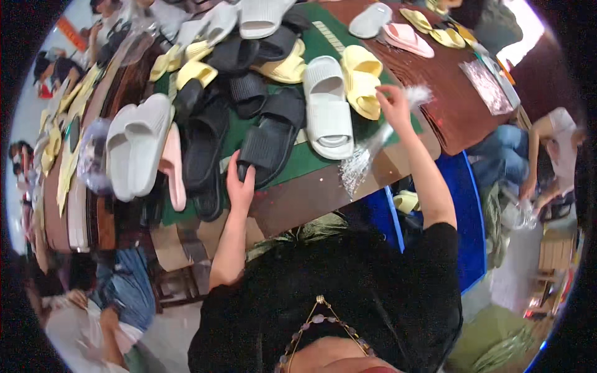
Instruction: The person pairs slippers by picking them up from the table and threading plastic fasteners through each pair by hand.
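Beside the near edge of the green mat [323, 165], my left hand [240, 186] grips the lower left edge of a black slide slipper [272, 140] between finger and thumb. My right hand [394, 107] is farther right, its fingers closed at the side of a pair of yellow slides [362, 81]. Between the hands lies a pair of white slides [329, 112], stacked together. Crinkled clear plastic strips [367, 158] lie under my right forearm. More black slides [205, 140], a pink slide [173, 165] and a large white pair [138, 148] are left of my left hand.
Yellow, black and white slides crowd the mat's far side. On the brown table [429, 87] at right are a grey slide [370, 20], a pink slide [407, 39] and a packet [488, 84]. A blue bin [460, 211] stands below right. Other people sit on both sides.
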A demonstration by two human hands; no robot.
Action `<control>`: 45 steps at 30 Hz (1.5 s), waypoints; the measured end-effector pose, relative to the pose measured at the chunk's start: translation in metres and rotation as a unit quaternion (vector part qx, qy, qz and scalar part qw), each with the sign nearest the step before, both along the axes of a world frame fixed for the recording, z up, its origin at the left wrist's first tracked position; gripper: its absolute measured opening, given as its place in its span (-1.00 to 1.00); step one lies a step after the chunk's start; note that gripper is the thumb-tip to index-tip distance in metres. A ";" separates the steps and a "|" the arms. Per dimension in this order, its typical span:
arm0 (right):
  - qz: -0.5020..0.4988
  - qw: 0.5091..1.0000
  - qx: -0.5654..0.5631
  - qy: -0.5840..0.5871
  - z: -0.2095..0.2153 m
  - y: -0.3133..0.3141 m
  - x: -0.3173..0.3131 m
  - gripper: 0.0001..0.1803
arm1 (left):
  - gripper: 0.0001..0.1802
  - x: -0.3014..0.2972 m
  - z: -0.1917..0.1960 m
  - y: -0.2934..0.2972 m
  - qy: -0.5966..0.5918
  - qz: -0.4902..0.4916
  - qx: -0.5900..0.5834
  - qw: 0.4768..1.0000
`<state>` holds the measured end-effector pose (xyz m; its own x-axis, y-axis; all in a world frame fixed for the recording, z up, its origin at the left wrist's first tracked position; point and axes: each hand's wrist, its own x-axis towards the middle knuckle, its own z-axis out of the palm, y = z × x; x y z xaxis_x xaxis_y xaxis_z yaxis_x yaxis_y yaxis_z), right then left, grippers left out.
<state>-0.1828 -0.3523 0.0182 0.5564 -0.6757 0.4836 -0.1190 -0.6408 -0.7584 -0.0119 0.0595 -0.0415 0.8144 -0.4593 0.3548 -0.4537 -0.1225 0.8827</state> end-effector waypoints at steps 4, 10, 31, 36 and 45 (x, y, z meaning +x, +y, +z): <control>0.135 0.988 0.069 0.028 0.016 0.093 0.007 -0.84 | -0.56 0.007 0.002 0.007 0.024 0.014 -0.068 0.997; 0.213 0.950 0.229 -0.017 0.012 0.209 0.026 -0.58 | -0.65 -0.004 0.018 0.019 0.084 0.051 -0.185 0.978; 0.161 0.801 0.550 -0.172 -0.037 0.302 -0.020 -0.63 | -0.58 -0.044 0.015 0.039 0.397 -0.092 -0.363 0.838; 0.176 0.789 0.555 -0.198 -0.039 0.301 -0.033 -0.56 | -0.51 -0.083 0.006 0.047 0.389 -0.025 -0.375 0.841; 0.152 0.790 0.523 -0.280 -0.024 0.284 -0.049 -0.67 | -0.52 -0.094 0.059 0.064 0.142 0.024 -0.237 0.961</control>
